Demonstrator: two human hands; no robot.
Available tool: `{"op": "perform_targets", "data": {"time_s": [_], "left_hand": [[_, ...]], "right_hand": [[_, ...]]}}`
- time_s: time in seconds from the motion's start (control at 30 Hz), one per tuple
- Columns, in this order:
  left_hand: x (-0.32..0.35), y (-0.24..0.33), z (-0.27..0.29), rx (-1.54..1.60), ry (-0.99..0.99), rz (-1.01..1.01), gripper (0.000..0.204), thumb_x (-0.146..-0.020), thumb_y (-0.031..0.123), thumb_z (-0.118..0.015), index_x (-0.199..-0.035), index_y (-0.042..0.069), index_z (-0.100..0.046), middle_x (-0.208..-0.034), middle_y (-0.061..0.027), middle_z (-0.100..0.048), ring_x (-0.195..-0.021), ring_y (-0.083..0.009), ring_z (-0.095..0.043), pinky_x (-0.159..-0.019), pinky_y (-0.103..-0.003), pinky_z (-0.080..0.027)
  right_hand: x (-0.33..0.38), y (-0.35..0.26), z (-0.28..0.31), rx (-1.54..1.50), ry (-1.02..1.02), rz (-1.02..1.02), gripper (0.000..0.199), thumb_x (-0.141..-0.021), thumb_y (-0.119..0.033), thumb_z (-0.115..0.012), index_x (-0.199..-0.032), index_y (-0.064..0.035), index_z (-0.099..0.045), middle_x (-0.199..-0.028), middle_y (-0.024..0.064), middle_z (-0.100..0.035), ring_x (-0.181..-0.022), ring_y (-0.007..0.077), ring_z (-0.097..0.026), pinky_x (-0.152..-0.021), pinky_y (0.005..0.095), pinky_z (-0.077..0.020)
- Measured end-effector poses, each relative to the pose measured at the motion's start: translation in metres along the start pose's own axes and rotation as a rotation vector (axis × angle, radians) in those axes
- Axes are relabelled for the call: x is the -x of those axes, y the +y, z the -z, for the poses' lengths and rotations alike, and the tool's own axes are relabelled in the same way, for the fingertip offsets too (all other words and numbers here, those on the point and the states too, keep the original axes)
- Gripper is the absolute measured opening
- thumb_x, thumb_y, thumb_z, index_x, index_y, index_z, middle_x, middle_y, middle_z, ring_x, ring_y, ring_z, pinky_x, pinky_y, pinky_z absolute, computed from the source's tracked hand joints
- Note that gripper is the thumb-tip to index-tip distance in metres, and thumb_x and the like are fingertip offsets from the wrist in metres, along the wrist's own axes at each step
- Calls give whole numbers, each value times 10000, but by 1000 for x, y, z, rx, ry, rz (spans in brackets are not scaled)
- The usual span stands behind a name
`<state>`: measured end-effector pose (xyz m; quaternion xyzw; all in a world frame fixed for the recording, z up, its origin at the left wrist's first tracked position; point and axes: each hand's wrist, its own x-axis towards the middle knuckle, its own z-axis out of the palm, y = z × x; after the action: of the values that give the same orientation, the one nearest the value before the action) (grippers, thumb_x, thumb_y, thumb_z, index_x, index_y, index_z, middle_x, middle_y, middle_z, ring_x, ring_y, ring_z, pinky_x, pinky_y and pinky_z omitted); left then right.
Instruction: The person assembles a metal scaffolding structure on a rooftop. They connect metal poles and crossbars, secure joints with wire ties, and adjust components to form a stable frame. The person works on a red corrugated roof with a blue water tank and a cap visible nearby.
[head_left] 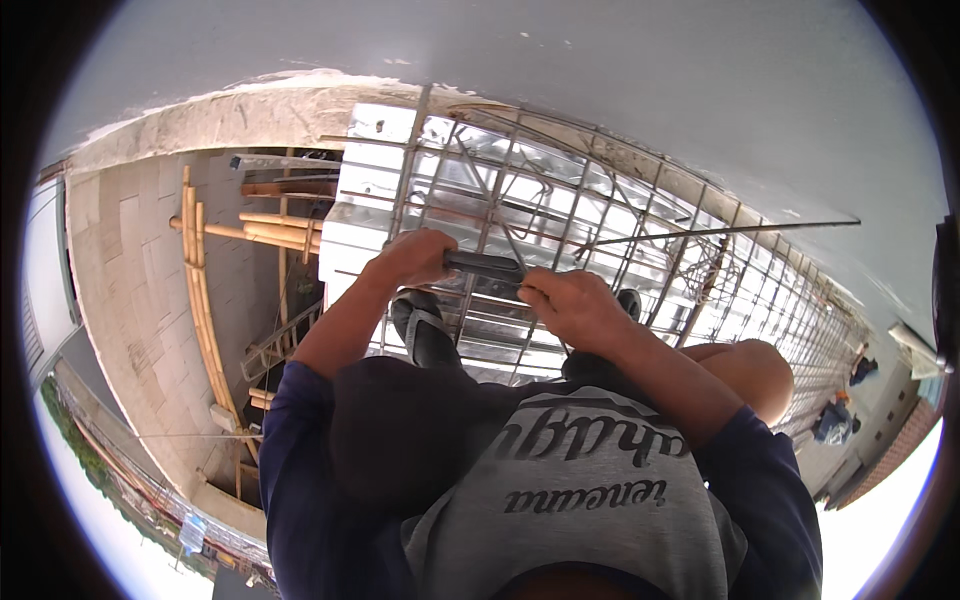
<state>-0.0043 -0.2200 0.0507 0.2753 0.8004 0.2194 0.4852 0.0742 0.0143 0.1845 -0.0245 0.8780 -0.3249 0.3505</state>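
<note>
A: What is in the hands?

B: A dark bar-shaped tool (pixel 483 265), lying level just above the rebar grid (pixel 560 215). The left hand (pixel 412 257) is wrapped shut around its left end. The right hand (pixel 562 303) meets its right end with the fingers curled in; whether they clamp the tool itself or a wire under it, I cannot tell.

A: Where does that sit in the scene?

B: At the near end of the grid, right in front of the person's knees. One dark shoe (pixel 425 325) shows beneath the left forearm, and a bare knee (pixel 750 370) sticks out on the right.

A: How far along does the work look?

B: By my reading, the steel is largely laid: bars cross both ways over shiny metal decking (pixel 365 195), and the mesh runs far off to the right along the roof edge. The hands are busy at one crossing near the person. Which crossings are already tied is too small to see, so I would only say the grid is placed and fixing is under way.

A: Anything loose?

B: One long thin rod (pixel 720 231) lies slantwise over the mesh, pointing right.

A: And around that?

B: Bamboo poles (pixel 205 300) stand by the pale block wall (pixel 130 270) on the left, and another person (pixel 835 418) crouches far right, below.
</note>
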Motion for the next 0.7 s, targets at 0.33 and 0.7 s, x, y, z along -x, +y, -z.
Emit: {"op": "perform_targets", "data": {"time_s": [0.33, 0.7], "left_hand": [[-21, 16, -23, -110, 43, 97, 192, -770, 124, -616, -955, 112, -665, -924, -134, -676, -960, -300, -649, -841, -447, -498], [-10, -15, -63, -218, 567, -260, 270, -765, 107, -611, -1026, 121, -543, -981, -78, -522, -998, -272, -518, -922, -414, -387]], "right_hand": [[-90, 14, -63, 598, -206, -20, 634, -740, -444, -715, -1158, 4, -552, -935, 157, -635, -868, 305, -632, -851, 397, -489], [-101, 34, -54, -559, -570, -337, 445, -804, -443, -727, -881, -28, -588, -668, 40, -564, -548, 124, -544, -511, 284, -429]]}}
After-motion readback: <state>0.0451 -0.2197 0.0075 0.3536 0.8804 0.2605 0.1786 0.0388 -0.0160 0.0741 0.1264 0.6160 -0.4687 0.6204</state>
